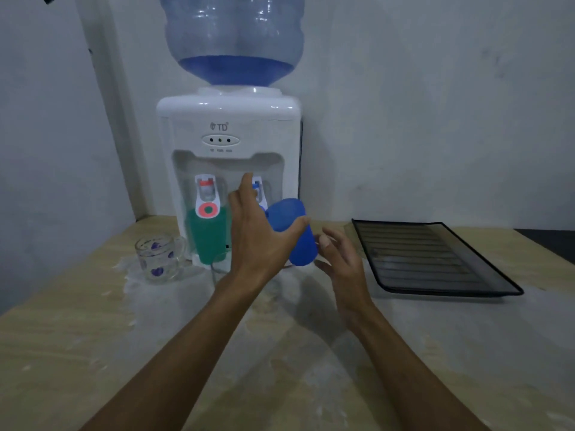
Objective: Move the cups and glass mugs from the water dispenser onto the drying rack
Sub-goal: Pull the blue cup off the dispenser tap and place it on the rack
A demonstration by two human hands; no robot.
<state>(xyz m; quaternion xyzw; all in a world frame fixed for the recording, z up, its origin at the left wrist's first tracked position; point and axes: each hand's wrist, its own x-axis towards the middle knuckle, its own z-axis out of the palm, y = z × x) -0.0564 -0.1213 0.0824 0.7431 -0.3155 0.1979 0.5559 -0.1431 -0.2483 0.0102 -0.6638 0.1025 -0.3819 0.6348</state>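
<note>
A blue plastic cup (pixel 294 231) is tilted in front of the white water dispenser (pixel 228 150), below its blue tap. My left hand (pixel 258 234) grips the cup from the left, thumb across its side. My right hand (pixel 340 256) is open just right of the cup, fingertips close to its lower end. A green cup (pixel 208 237) stands under the red tap on the dispenser's tray. A clear glass mug (pixel 158 258) with purple hearts sits on the table left of the dispenser. The black drying rack (pixel 435 259) lies flat on the table to the right.
The dispenser stands against the wall at the back of a pale wooden table (pixel 93 353) and carries a large blue water bottle (pixel 235 38). A wall corner closes in the left side. A thin cable runs from the dispenser's base.
</note>
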